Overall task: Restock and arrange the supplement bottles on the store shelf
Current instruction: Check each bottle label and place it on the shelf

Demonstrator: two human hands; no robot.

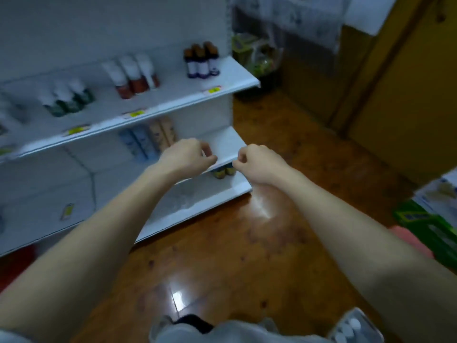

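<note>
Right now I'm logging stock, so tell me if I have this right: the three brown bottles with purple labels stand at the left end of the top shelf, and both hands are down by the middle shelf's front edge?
Not quite. The three brown bottles stand at the right end of the top shelf, not the left, as the head view shows. The left hand and right hand are indeed by the middle shelf front edge.

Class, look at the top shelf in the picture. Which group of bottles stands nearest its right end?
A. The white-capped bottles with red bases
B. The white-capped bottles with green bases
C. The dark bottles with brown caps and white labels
C: the three dark bottles with brown caps stand at the right end of the top shelf; the red-based bottles and the green-based bottles stand further left.
</note>
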